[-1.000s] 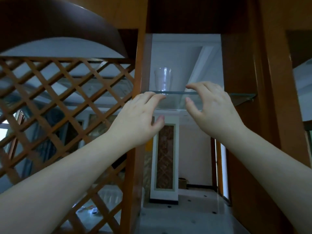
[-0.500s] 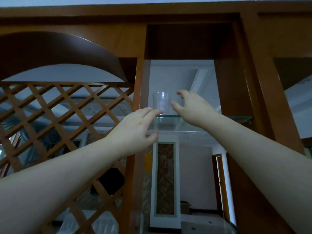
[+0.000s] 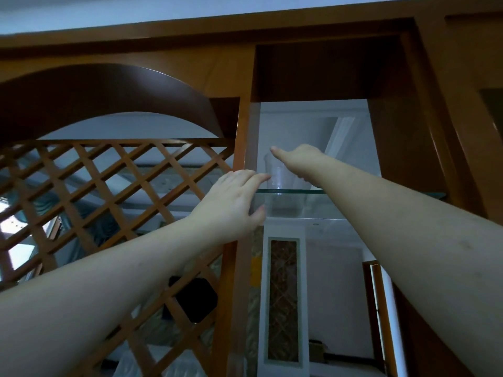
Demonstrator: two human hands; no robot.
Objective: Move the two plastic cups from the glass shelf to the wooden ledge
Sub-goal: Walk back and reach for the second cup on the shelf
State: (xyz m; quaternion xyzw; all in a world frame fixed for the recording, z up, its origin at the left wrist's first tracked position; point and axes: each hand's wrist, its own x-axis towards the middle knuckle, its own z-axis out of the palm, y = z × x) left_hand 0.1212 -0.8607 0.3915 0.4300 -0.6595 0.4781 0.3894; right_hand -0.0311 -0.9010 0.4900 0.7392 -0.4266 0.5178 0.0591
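- The left hand [image 3: 231, 202] is held flat and spread, just below the front edge of the glass shelf [image 3: 288, 191].
- The right hand [image 3: 296, 159] is wrapped around a clear plastic cup [image 3: 276, 174], which is stood on that shelf.

We're seeing a pretty dim, bluish shot; daylight comes from behind the brown wooden lattice screen [image 3: 109, 213], its dark curved wooden arch [image 3: 109, 88] sits in shadow, and wide-angle bending warps the edges.

Right hand [image 3: 295, 159] around clear cup [image 3: 275, 172] on glass shelf [image 3: 288, 191], left hand [image 3: 231, 204] open below
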